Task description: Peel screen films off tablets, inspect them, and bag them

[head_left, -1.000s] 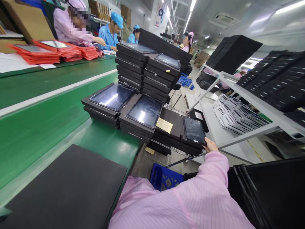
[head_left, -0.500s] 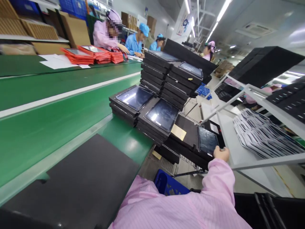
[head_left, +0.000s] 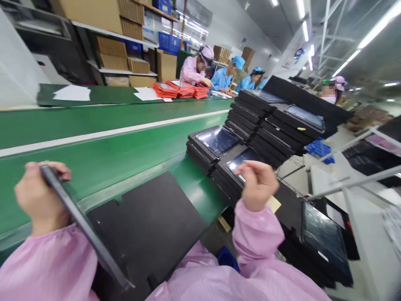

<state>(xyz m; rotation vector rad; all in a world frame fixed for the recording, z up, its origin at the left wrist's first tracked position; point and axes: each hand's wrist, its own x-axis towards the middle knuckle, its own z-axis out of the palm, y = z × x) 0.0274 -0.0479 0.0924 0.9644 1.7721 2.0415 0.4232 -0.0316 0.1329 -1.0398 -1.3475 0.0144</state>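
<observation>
My left hand (head_left: 40, 196) is wrapped round the upper end of a thin dark tablet (head_left: 89, 234), tilted and seen almost edge-on. Below and beside it, a black foam tray (head_left: 163, 209) lies on the green bench. My right hand (head_left: 257, 186) is raised in front of the stacked trays, fingers curled towards the thumb, with nothing visible in them. Behind it is a tablet (head_left: 238, 161) on the near stack, partly covered by the hand. Another tablet (head_left: 217, 140) lies on the adjoining stack. At lower right, a tablet (head_left: 324, 230) rests on a black tray.
Taller stacks of black trays (head_left: 282, 133) stand behind the near ones. Red-wrapped tablets (head_left: 180, 90) and white papers (head_left: 72, 93) lie across the green conveyor (head_left: 140, 144). Several co-workers sit along the far side. A white rack (head_left: 366, 209) stands to the right.
My right hand has left the tablet at lower right and moved up and left. My left hand has come into view with a tablet. The view has swung left.
</observation>
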